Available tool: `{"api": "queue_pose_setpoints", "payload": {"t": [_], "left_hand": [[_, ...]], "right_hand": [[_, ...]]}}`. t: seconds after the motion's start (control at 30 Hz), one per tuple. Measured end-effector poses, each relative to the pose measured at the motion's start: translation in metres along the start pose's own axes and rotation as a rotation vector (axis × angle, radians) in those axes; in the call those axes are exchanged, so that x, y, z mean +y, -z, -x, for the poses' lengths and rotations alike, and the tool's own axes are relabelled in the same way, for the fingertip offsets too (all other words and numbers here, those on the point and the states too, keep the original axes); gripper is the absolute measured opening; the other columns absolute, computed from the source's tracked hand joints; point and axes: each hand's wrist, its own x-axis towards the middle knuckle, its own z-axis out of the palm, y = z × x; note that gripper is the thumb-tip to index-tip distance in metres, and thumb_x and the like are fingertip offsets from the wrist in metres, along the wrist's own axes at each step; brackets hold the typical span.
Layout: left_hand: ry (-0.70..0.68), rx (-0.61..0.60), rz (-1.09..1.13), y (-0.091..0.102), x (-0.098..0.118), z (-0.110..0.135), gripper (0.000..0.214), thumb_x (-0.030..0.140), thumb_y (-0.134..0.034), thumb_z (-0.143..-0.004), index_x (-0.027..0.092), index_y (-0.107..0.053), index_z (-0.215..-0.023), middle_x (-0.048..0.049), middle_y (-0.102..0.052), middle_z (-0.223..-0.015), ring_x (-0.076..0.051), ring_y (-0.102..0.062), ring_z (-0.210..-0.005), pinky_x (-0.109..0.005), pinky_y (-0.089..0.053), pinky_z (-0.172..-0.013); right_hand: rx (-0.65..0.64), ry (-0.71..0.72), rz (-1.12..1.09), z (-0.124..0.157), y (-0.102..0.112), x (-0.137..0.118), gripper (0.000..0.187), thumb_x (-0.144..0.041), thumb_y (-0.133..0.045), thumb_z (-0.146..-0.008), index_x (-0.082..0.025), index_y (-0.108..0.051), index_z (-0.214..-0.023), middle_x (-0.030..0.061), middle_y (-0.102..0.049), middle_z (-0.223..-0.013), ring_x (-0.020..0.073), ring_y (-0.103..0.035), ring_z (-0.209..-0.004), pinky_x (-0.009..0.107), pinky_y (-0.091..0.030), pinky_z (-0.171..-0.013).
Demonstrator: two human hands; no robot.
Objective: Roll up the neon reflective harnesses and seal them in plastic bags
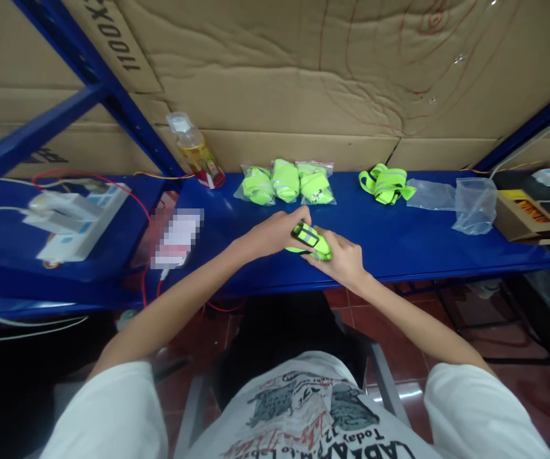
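White plastic of a power strip lies far to the left of the folded neon-yellow reflective strap, which we hold between both hands at the near part of the blue tabletop; whether it touches that surface we cannot tell. Closer to the strap, on its left, we see a smartphone with a pixelated screen and a white charging cable at its near end. Left of the strap and beyond it is a clear-capped drink bottle with red liquid at the bottom. Our left hand is clamped on the strap's left side, beside its black rectangular buckle. Beyond the strap, three bagged neon-yellow bundles sit in a row. Our right hand grips the strap's right side, some fingers hidden. To the right of the strap and beyond it lies an unbagged neon-yellow bundle, then two clear plastic bags, and farthest right of it an open cardboard box.
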Motion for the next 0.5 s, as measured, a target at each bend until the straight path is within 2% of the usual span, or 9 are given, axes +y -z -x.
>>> {"api": "queue_pose_setpoints", "payload": {"t": [0.1,0.2,0.23,0.3,0.37,0.4,0.43,0.5], "left_hand": [[-0.105,-0.007,0.040,-0.012,0.013,-0.044,0.038,0.044,-0.084,-0.083,0.022,-0.056,-0.097,0.0031,-0.066,-0.082,-0.014,-0.058,-0.073,-0.025,-0.036,-0.064],[-0.196,-0.094,0.031,-0.024,0.024,-0.095,0.047,0.048,-0.090,-0.074,0.021,-0.058,-0.094,0.0021,-0.066,-0.081,-0.015,-0.058,-0.074,-0.025,-0.036,-0.065],[-0.207,-0.158,0.029,-0.026,0.028,-0.113,0.050,0.049,-0.092,-0.069,0.021,-0.060,-0.096,0.0014,-0.068,-0.083,-0.016,-0.059,-0.075,-0.026,-0.036,-0.065],[-0.211,-0.377,0.047,-0.029,0.037,-0.154,0.056,0.050,-0.094,-0.063,0.020,-0.067,-0.102,-0.0011,-0.073,-0.091,-0.017,-0.063,-0.078,-0.026,-0.040,-0.067],[-0.213,-0.597,0.096,-0.033,0.048,-0.201,0.048,0.054,-0.088,-0.072,0.019,-0.074,-0.102,-0.0047,-0.077,-0.099,-0.018,-0.066,-0.079,-0.029,-0.045,-0.071],[-0.218,-0.622,0.115,-0.038,0.054,-0.226,0.043,0.056,-0.080,-0.081,0.018,-0.076,-0.101,-0.0066,-0.078,-0.099,-0.018,-0.068,-0.078,-0.030,-0.047,-0.073],[-0.238,-0.520,0.119,-0.046,0.061,-0.252,0.041,0.055,-0.073,-0.089,0.016,-0.077,-0.098,-0.0083,-0.078,-0.097,-0.019,-0.068,-0.076,-0.032,-0.049,-0.074],[-0.349,-0.173,0.044,-0.070,0.077,-0.301,0.030,0.040,-0.069,-0.095,0.012,-0.077,-0.101,-0.0122,-0.079,-0.103,-0.020,-0.071,-0.089,-0.032,-0.050,-0.083]], "right_hand": [[0.144,-0.045,0.097,0.006,0.013,0.032,0.047,-0.058,-0.061,-0.104,-0.024,-0.071,-0.134,0.0072,-0.082,-0.116,0.0215,-0.078,-0.098,0.027,-0.049,-0.070],[0.220,-0.050,0.165,0.018,0.029,0.074,0.035,-0.047,-0.065,-0.103,-0.025,-0.076,-0.128,0.0030,-0.082,-0.114,0.0175,-0.078,-0.094,0.025,-0.046,-0.068],[0.229,-0.055,0.189,0.023,0.035,0.089,0.033,-0.044,-0.067,-0.102,-0.026,-0.076,-0.128,0.0026,-0.082,-0.115,0.0173,-0.078,-0.094,0.025,-0.046,-0.067],[0.234,-0.057,0.246,0.035,0.045,0.117,0.032,-0.040,-0.069,-0.101,-0.025,-0.078,-0.128,0.0037,-0.082,-0.117,0.0181,-0.078,-0.093,0.025,-0.047,-0.068],[0.239,-0.049,0.296,0.047,0.052,0.140,0.032,-0.040,-0.068,-0.102,-0.025,-0.080,-0.127,0.0062,-0.082,-0.119,0.0197,-0.078,-0.093,0.026,-0.050,-0.070],[0.245,-0.041,0.310,0.053,0.055,0.148,0.032,-0.040,-0.067,-0.103,-0.025,-0.081,-0.127,0.0073,-0.082,-0.119,0.0203,-0.078,-0.094,0.026,-0.051,-0.073],[0.252,-0.029,0.318,0.059,0.057,0.155,0.031,-0.039,-0.066,-0.103,-0.025,-0.081,-0.127,0.0083,-0.082,-0.119,0.0207,-0.078,-0.095,0.026,-0.053,-0.076],[0.263,0.013,0.306,0.067,0.058,0.163,0.032,-0.039,-0.065,-0.104,-0.025,-0.081,-0.127,0.0099,-0.081,-0.121,0.0215,-0.077,-0.097,0.028,-0.055,-0.082]]}}
